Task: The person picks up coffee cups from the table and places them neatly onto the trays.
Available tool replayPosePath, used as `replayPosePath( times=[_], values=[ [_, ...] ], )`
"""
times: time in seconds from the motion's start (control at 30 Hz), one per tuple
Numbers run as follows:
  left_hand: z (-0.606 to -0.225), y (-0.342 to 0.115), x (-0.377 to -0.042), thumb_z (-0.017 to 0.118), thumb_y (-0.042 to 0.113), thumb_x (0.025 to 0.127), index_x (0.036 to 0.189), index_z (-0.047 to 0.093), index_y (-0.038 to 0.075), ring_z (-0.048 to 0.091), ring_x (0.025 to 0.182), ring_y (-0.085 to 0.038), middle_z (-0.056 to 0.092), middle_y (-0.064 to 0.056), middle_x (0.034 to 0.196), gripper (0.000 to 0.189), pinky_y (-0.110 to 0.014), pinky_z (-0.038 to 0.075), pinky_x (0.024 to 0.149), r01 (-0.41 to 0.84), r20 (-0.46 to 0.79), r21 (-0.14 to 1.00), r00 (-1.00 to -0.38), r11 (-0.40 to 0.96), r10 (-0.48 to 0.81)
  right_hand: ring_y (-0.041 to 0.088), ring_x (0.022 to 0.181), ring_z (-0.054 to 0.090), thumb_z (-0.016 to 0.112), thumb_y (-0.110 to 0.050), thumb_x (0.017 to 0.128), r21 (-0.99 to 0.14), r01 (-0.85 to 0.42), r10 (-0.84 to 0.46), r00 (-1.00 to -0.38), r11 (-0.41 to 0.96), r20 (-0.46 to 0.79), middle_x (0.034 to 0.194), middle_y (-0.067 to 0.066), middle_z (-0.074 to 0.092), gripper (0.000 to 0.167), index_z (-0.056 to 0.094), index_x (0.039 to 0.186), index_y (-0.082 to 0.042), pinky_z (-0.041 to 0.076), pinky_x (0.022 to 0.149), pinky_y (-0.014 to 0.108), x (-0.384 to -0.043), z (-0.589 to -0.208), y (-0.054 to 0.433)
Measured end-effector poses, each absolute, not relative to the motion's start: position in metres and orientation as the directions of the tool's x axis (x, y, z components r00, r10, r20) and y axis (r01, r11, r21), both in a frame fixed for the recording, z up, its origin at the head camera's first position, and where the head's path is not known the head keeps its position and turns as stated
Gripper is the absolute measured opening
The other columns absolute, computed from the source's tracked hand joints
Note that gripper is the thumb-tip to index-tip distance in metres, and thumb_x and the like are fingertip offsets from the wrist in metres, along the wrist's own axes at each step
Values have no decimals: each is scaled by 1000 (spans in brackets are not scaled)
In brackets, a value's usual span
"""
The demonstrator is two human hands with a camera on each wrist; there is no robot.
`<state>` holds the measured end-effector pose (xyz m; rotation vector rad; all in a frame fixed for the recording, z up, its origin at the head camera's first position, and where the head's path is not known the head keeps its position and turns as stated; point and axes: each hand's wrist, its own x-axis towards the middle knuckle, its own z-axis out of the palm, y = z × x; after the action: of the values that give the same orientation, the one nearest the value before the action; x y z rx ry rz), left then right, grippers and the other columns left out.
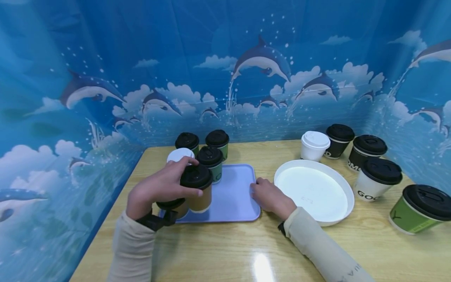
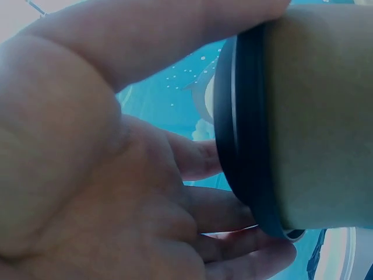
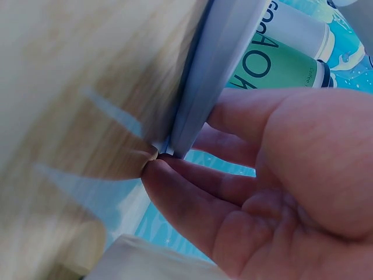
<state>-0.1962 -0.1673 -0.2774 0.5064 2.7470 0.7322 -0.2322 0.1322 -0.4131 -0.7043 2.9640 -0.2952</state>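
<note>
My left hand [image 1: 163,186] grips a brown paper coffee cup [image 1: 201,200] around its black lid [image 2: 242,134], thumb on one side and fingers on the other. The cup is upright over the front left of the lilac tray [image 1: 234,196]. A second brown cup [image 1: 182,210] stands beside it, partly hidden by the wrist. Behind them are a white-lidded cup [image 1: 180,154], partly covered by the hand, and a green cup [image 1: 216,172] with a black lid. At the tray's right edge my right hand [image 1: 269,196] pinches the rim [image 3: 201,87], thumb over it and fingertips low against the outside.
Two more black-lidded green cups [image 1: 187,141] [image 1: 217,140] stand at the back left. A round white dish [image 1: 313,192] lies right of the tray. Beyond it, a white cup [image 1: 314,145], black cups [image 1: 366,150], a white GOO cup [image 1: 377,179] and a green cup [image 1: 419,209] curve along the right.
</note>
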Motion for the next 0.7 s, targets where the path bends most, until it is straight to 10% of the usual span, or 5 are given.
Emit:
replayPosePath(
  times=[0.7],
  values=[
    [-278,-165,-199,84,32,86,150,41,4,53,125,-36,54,-19,140,83,-53,50,99,258,-198,533,-888,806,415,39,102,64,57,-11,105,-195,-448,-461,-887,872,-20,117,27,62,26,67,122,6,55,87,52,-232,-413,132]
  ],
)
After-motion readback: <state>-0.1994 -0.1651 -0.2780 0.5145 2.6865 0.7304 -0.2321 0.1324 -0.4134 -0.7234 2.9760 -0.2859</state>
